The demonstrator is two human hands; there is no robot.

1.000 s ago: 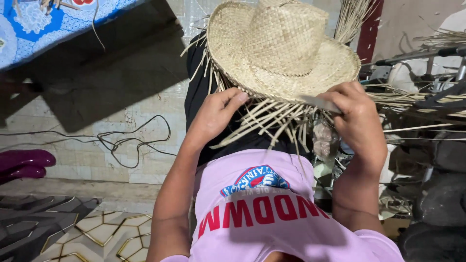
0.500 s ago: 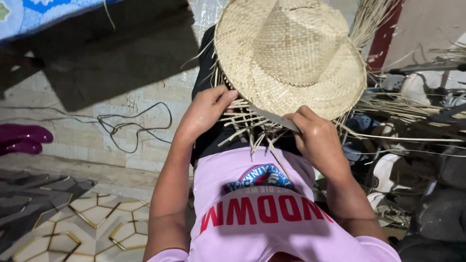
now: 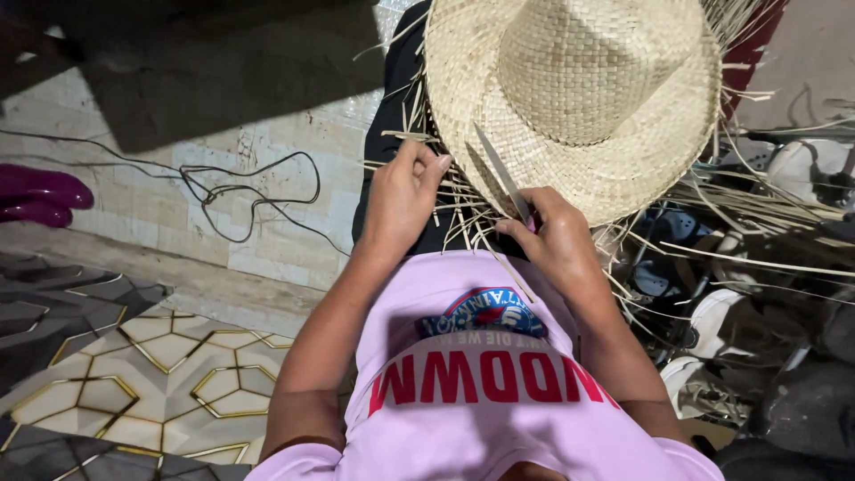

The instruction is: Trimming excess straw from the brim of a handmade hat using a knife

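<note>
My left hand [image 3: 403, 198] pinches loose strands under the pale woven straw hat [image 3: 574, 93] (coarse, fraying brim); my right hand [image 3: 554, 239] grips a thin metal blade [image 3: 499, 171] against it, above beige tiled floor [image 3: 178, 209].

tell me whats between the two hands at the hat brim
In the head view, loose straw ends sticking out from the hat brim fill the gap between the left hand and the right hand, which holds a knife.

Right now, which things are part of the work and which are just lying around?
In use:
woven pale straw hat
loose straw strip ends at its brim
thin flat metal blade
left hand
right hand

Lying about:
black tangled cable
purple rubber boots
patterned floor mat
</note>
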